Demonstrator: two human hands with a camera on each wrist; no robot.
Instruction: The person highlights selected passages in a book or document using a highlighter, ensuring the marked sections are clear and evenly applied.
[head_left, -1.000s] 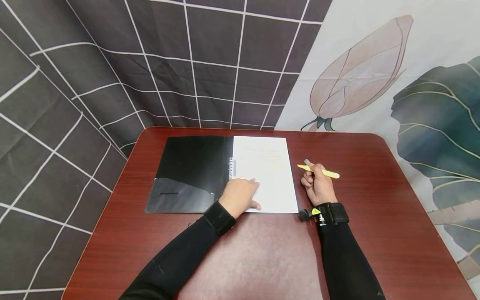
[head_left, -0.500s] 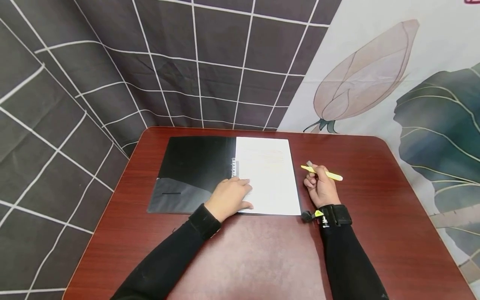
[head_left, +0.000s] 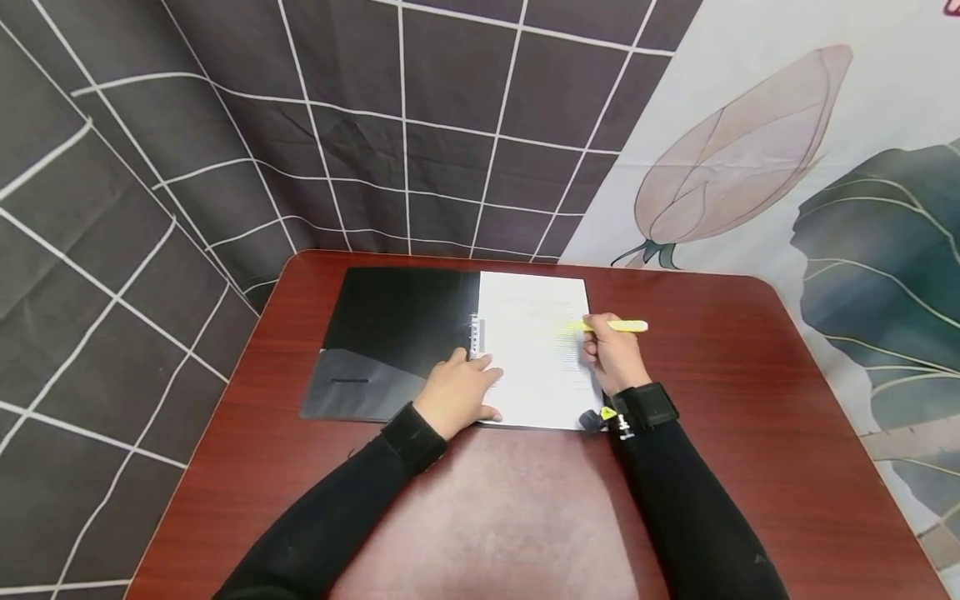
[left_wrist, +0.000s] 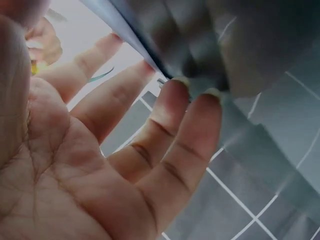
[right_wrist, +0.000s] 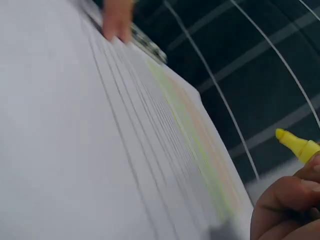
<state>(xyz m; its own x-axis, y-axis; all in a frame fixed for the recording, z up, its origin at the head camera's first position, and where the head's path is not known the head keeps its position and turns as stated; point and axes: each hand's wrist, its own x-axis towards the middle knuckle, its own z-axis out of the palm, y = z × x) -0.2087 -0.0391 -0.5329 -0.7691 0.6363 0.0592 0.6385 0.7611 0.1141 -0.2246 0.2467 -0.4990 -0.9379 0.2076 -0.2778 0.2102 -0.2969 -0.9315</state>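
Observation:
A black ring binder (head_left: 405,312) lies spread on the table, with white printed sheets (head_left: 532,392) on its right side. My left hand (head_left: 457,387) rests with its fingers spread at the left edge of the sheets, by the metal rings (head_left: 474,333). In the left wrist view its fingers (left_wrist: 175,145) look extended. Over the right edge of the page, my right hand (head_left: 617,354) grips a yellow highlighter (head_left: 630,326). The right wrist view shows the highlighter's uncapped tip (right_wrist: 281,134) and, on the sheet, printed lines with green and orange bands (right_wrist: 190,135).
The reddish-brown wooden table (head_left: 720,375) extends around the binder on all sides. A clear pocket (head_left: 360,387) covers the lower part of the binder's left cover. Behind the table hang a dark grid-patterned cloth (head_left: 442,150) and a white floral one (head_left: 720,167).
My right hand has moved left with the highlighter, from the bare table to over the page's right edge. My left hand has slid left, from on the page to its left edge.

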